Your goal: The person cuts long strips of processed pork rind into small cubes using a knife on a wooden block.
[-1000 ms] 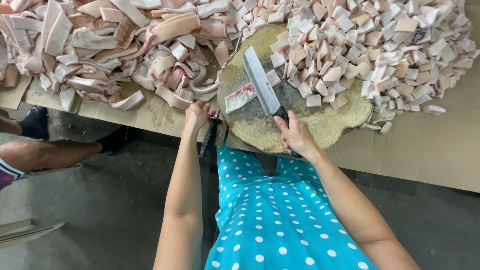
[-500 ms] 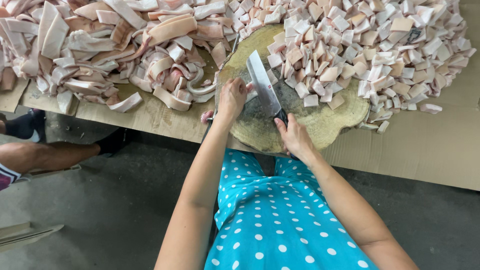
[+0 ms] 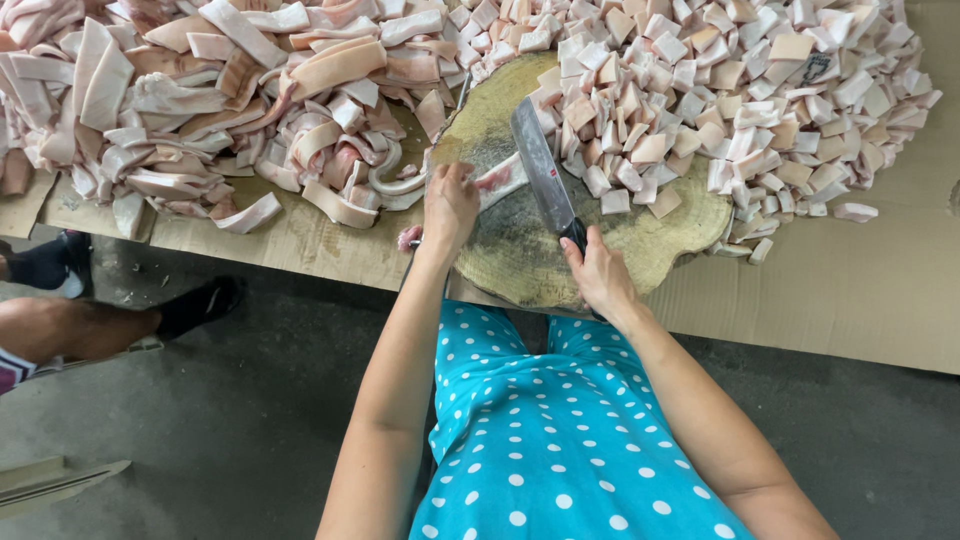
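The right hand (image 3: 600, 275) is closed around the dark handle of a cleaver (image 3: 543, 165), fingers wrapped tight; the broad blade runs up and away from the wrist, leaning a little to the left, its edge turned towards the left hand. The left hand (image 3: 450, 200) is pressed down on the near end of a pale pink strip of meat (image 3: 500, 180), fingertips curled over it so that it is pinned flat; the strip lies crosswise on the round wooden chopping block (image 3: 520, 260), its long axis running roughly left to right from the left hand to the flat of the blade, so the blade stands nearly square to it. The strip's free end touches or sits just under the cleaver; the exact contact cannot be told. The left hand is the nearer of the two to the strip; the right hand sits at the block's near rim, well back from it.

Beyond the blade, to the right, a heap of small cut squares (image 3: 720, 90) spreads over the far half of the block and onto the cardboard sheet (image 3: 850, 290); to the left lies a pile of long uncut strips (image 3: 210, 110), some curling at the block's edge. Another person's leg and dark shoe (image 3: 195, 305) show at the left, on the concrete floor.
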